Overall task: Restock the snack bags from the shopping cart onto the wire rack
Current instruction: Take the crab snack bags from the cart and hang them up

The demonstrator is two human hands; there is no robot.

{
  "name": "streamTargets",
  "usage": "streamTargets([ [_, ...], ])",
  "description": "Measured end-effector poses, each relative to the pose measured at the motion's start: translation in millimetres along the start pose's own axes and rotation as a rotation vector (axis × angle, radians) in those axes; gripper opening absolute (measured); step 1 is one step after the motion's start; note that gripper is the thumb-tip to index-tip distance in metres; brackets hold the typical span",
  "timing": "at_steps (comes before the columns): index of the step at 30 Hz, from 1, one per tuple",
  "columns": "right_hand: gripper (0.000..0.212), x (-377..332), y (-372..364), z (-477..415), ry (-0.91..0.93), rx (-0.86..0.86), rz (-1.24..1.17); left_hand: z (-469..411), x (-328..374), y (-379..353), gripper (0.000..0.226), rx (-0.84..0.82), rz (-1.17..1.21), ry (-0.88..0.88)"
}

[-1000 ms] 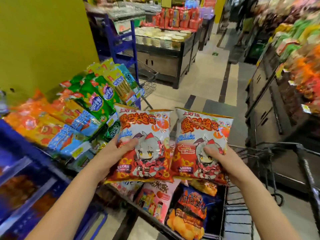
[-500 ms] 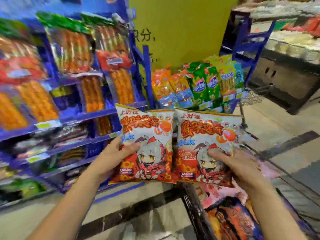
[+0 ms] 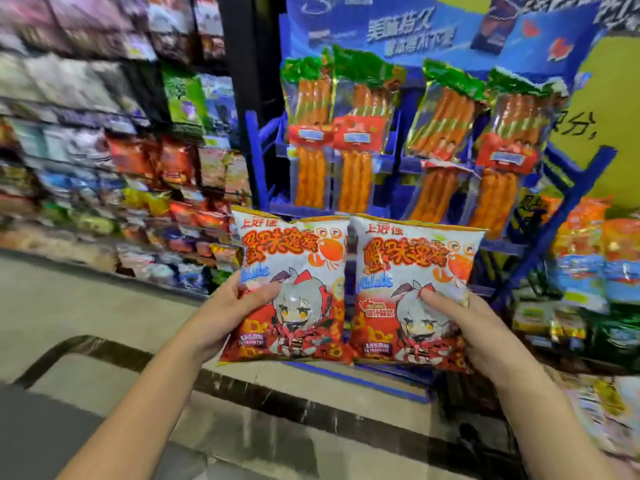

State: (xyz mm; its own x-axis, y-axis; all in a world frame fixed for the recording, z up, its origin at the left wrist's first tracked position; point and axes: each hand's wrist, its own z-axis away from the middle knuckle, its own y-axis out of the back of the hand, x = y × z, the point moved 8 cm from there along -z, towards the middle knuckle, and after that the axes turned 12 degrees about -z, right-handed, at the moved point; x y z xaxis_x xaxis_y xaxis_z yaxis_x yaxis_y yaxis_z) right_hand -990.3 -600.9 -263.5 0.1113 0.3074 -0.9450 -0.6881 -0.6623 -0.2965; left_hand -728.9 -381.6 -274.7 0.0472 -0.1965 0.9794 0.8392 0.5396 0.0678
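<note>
I hold two identical white-and-red snack bags upright and side by side, each printed with a cartoon figure and a crab. My left hand (image 3: 227, 315) grips the left bag (image 3: 294, 268) at its lower left edge, thumb across the front. My right hand (image 3: 465, 323) grips the right bag (image 3: 412, 271) at its lower right, thumb on the front. Directly behind the bags stands the blue rack (image 3: 571, 188), hung with long sausage packs (image 3: 363, 133). The shopping cart is out of view apart from blurred bags (image 3: 602, 410) at the lower right.
A long store shelf (image 3: 104, 168) full of blurred snack packs runs along the left. Orange and blue bags (image 3: 588, 258) fill a rack at the right, beside a yellow wall (image 3: 609, 98). Tiled floor (image 3: 104, 306) with a dark stripe lies below.
My view has swung left, away from the cart. The blue rack with sausage packs now stands straight ahead behind the two bags. Both hands keep the same hold.
</note>
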Motion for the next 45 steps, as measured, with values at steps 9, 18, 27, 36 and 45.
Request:
streamTargets([
  [9, 0.053, 62, -234, -69, -0.067, -0.226, 0.020, 63, -37, 238, 0.075, 0.216, 0.075, 0.008],
  [18, 0.048, 100, -408, -127, -0.119, -0.419, 0.049, 108, -46, 386, 0.052, 0.401, 0.127, 0.016],
  [27, 0.040, 128, -528, -230, -0.067, -0.525, 0.051, 66, -37, 500, 0.053, 0.499, 0.104, 0.019],
  [36, 0.046, 118, -603, -368, -0.049, -0.497, 0.065, -58, -1, 602, 0.041, 0.462, 0.049, 0.006],
  [45, 0.047, 46, -609, -454, 0.111, -0.327, 0.093, -189, 75, 657, 0.052, 0.385, -0.028, -0.145],
])
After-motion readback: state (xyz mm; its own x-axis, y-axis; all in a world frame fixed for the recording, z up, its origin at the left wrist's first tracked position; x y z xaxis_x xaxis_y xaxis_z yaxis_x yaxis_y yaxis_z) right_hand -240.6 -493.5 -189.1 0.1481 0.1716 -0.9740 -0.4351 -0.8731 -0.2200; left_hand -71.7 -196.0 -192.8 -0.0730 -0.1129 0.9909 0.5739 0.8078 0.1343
